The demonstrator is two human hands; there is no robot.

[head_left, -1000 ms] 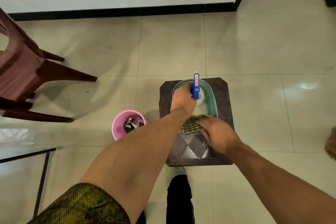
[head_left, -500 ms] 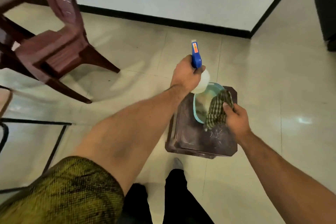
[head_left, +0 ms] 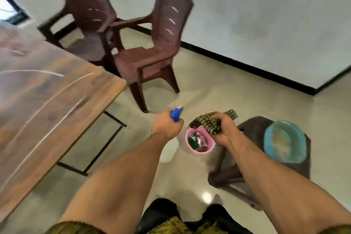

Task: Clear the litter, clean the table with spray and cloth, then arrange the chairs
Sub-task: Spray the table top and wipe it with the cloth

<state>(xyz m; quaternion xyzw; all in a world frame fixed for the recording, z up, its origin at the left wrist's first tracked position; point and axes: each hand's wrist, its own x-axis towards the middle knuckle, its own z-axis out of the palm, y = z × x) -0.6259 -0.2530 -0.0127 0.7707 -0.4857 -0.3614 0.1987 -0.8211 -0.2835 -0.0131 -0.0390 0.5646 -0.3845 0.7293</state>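
Head view: left hand (head_left: 167, 127) is closed around the spray (head_left: 176, 113), of which only the blue trigger head shows above the fist; the bottle body is hidden. Right hand (head_left: 224, 131) is clenched on the cloth (head_left: 208, 122), a dark green checked piece bunched in the grip with one end sticking out past the knuckles. Both hands are held in the air over the floor (head_left: 218, 89), near each other but apart. Below them on the floor stands a pink bin (head_left: 201, 151) holding litter (crumpled wrappers, red and green). Just right of the bin is a dark stool (head_left: 247, 157) carrying a teal basin (head_left: 267, 138). The wooden tabletop (head_left: 47, 100) fills the left side. Two brown chairs (head_left: 152, 57) stand beyond its corner, side by side near the wall (head_left: 266, 15).
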